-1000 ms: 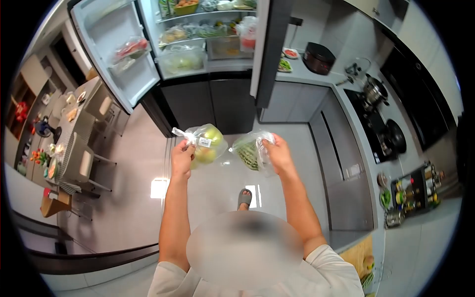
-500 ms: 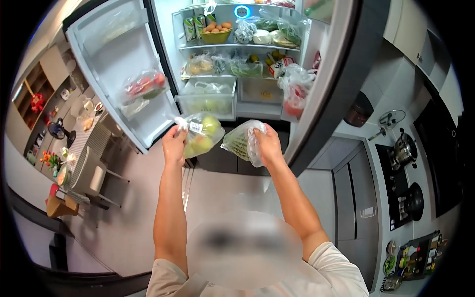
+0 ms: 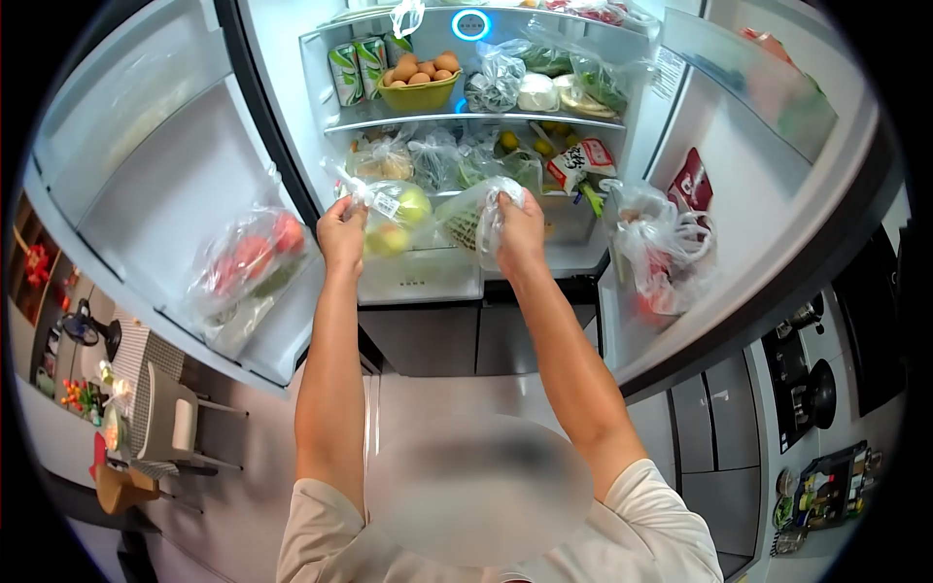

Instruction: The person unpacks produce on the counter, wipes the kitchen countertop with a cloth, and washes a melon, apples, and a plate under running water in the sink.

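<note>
My left hand (image 3: 342, 236) is closed round the gathered neck of a clear plastic bag of green fruit (image 3: 412, 206), which has a white label near the knot. To its right, my right hand (image 3: 522, 233) grips the bunched top of a clear plastic bag with green, bumpy-looking contents (image 3: 463, 226); their exact kind is unclear. Both bags hang at the front of the open fridge, before the pulled-out clear drawer (image 3: 418, 282) and below the middle shelf. The two bags partly hide the drawer's inside.
Eggs in a yellow-green basket (image 3: 420, 94), green cans (image 3: 345, 75) and bagged vegetables fill the upper shelf (image 3: 389, 120). The left door (image 3: 146, 185) and right door (image 3: 758, 223) stand open on either side, with bags in their bins. A dining chair (image 3: 173, 418) is at the left.
I have come closer to the fridge, and both doors now flank me more widely. Both bags have moved forward and up toward the drawer and shelf, still held.
</note>
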Demonstrator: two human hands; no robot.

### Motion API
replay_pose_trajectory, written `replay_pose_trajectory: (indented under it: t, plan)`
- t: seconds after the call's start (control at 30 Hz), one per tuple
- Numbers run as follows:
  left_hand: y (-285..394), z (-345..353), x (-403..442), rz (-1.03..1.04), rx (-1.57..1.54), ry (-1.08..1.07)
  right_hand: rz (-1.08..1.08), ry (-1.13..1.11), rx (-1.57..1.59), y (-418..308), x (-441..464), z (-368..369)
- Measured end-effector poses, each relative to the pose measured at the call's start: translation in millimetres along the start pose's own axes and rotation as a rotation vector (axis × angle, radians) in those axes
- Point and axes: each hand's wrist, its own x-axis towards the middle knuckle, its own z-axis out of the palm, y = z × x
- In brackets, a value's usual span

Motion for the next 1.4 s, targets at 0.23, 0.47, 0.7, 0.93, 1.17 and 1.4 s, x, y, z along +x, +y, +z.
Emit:
replay_pose_trajectory:
  t: [0.23, 0.47, 0.7, 0.93, 1.17, 1.4]
  plan:
    - [-77, 14, 55, 0.021, 0.255, 0.084, -0.033, 0.052, -0.008, 87, 72, 28]
    - [-133, 12, 72, 0.079, 0.451, -0.009, 0.219, 0.124, 0.144, 138, 94, 37]
    - [-101, 18, 40, 0.054, 0.627, -0.194, -0.051, -0.487, -1.226, 135, 101, 18]
    - [-80, 4, -15, 0.323, 1.035, 0.014, -0.556, -0.24, -1.773, 84, 42, -6]
    - [-109, -1, -22, 0.452, 0.901, -0.075, -0.081, -0.872, -1.517, 122, 21, 36]
    - [-102, -1, 21, 0.166, 1.205, -0.699, -0.446, -0.648, -1.221, 90, -12, 23]
